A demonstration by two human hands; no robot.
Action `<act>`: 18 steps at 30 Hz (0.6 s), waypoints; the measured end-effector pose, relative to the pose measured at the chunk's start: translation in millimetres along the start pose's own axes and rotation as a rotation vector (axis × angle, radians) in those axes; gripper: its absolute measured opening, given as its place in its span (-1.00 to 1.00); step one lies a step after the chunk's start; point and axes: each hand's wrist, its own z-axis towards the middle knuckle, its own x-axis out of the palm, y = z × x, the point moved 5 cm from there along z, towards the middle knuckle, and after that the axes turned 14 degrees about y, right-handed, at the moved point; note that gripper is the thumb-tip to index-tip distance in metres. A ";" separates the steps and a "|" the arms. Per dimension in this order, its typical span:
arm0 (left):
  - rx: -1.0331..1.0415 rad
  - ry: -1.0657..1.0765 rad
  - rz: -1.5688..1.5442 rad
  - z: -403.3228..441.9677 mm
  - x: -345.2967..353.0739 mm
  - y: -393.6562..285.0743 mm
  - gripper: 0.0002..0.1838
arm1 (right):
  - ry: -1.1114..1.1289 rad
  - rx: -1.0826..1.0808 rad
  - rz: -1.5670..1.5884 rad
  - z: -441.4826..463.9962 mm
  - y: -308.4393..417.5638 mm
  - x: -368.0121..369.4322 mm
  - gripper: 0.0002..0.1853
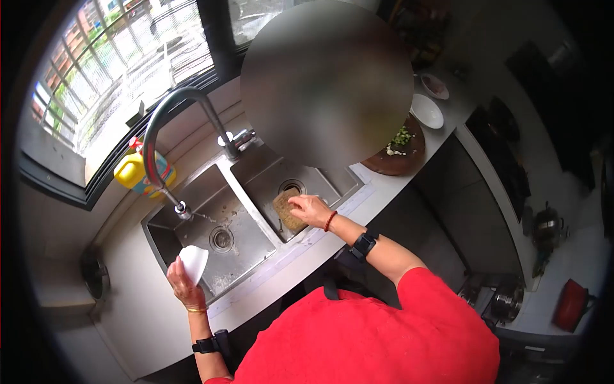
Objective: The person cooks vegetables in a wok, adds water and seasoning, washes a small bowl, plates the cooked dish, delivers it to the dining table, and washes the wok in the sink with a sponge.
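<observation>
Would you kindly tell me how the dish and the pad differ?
The dish is white; the pad is brown. The dish has a curved outline, while the pad looks blocky. The dish is held in the left hand; the pad is under the right hand's fingers. Both are at the double sink.

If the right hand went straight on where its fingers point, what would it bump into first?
The right hand would likely meet the brown pad first; whether they touch now is hard to tell.
</observation>
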 end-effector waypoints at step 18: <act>0.531 1.374 -1.342 24.5 102.0 -574.4 0.02 | -0.522 0.142 1.182 -364.9 -204.2 -111.8 -0.64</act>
